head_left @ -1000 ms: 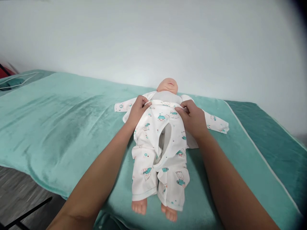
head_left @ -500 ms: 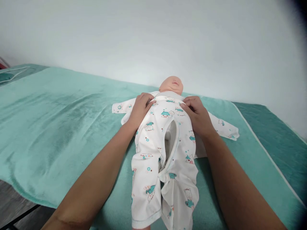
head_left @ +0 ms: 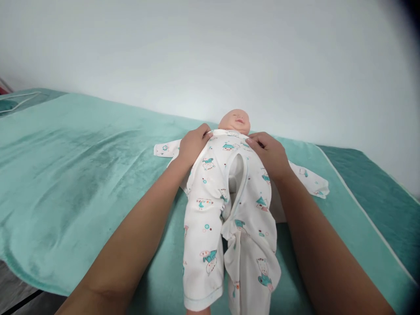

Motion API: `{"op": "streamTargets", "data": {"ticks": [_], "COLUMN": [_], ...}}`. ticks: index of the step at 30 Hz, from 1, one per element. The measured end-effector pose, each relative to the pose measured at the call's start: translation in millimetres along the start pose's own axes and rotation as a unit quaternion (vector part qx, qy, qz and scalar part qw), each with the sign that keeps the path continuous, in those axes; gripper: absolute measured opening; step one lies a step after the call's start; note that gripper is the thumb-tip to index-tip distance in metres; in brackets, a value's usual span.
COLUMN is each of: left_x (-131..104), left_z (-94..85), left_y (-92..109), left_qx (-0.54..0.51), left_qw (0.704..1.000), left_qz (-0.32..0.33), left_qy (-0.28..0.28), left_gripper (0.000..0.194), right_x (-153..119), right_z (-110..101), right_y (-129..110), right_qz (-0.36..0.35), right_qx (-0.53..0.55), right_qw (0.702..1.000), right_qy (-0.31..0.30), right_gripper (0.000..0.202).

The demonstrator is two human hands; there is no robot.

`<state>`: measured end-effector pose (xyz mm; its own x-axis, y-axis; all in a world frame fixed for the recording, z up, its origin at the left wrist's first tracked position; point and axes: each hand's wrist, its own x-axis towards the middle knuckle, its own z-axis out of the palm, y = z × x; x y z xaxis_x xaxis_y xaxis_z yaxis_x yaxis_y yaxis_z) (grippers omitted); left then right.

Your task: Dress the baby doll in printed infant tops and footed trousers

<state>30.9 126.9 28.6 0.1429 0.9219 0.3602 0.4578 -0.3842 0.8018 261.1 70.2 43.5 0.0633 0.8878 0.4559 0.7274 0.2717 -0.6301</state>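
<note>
Here we are, right over the doll (head_left: 235, 123), flat on its back on a pale green blanket (head_left: 82, 183), head towards the white wall (head_left: 203, 52) and legs pointing our way. Both our hands are on the printed pants (head_left: 203, 214), one at each side of the waistband (head_left: 223, 131)! On the left hand (head_left: 196, 143), we see the thumb lying over the top edge, the other fingers curled close to it, pinching the cloth between them. The right hand (head_left: 269, 154) mirrors it: thumb across the front, fingers bent in behind, a pinch on the opposite side, though the tips themselves are hidden from us.

And look where those pants are: on the doll, both legs covered, the waistband high on the chest, just below the chin. Between the legs, we spot the long oval opening in the cloth. One cuff (head_left: 204, 301) lies near the bottom of our view, a bit of the doll's leg poking out of it; the other leg is creased and runs out of sight.

Under it all, a matching jacket (head_left: 310, 180) has its sleeves flung wide to both sides. Over on our right, a darker green cover (head_left: 357, 179) shows beyond the blanket's pale edge.
</note>
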Motion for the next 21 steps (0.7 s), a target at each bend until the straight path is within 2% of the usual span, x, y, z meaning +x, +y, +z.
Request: {"op": "streamTargets", "data": {"ticks": [5,7,8,11,16,18,21], "left_x": [7,6,4,-3,-19,-27,-40], "left_z": [10.4,11.7,11.5,7.6,-3.8,-7.7,-11.4], "left_y": [-8,-10,-10,-10,-8,-6,-5], "left_qx": [-0.012,-0.011,-0.012,0.015,0.124,0.140,0.128], "left_qw": [0.999,0.999,1.000,0.998,0.981,0.976,0.977], "left_qz": [-0.031,-0.019,-0.001,0.061,0.103,0.107,0.121], "left_qy": [0.034,0.033,0.027,-0.019,-0.110,-0.124,-0.120], "left_gripper": [0.013,0.006,0.007,0.029,0.051,0.056,0.055], "right_x": [12,11,10,2,-14,-22,-38], "right_z": [5,7,8,9,4,2,1], "right_y": [8,8,7,3,1,0,-1], "right_qz": [0.026,0.037,0.039,0.011,-0.070,-0.075,-0.058], "right_qx": [-0.022,0.003,0.023,0.072,0.049,0.048,0.049], "right_qw": [0.999,0.999,0.998,0.996,0.996,0.996,0.997], "right_qy": [0.025,0.036,0.042,0.045,-0.004,-0.013,0.015], "right_gripper": [0.026,0.024,0.021,0.010,0.025,0.030,0.033]}}
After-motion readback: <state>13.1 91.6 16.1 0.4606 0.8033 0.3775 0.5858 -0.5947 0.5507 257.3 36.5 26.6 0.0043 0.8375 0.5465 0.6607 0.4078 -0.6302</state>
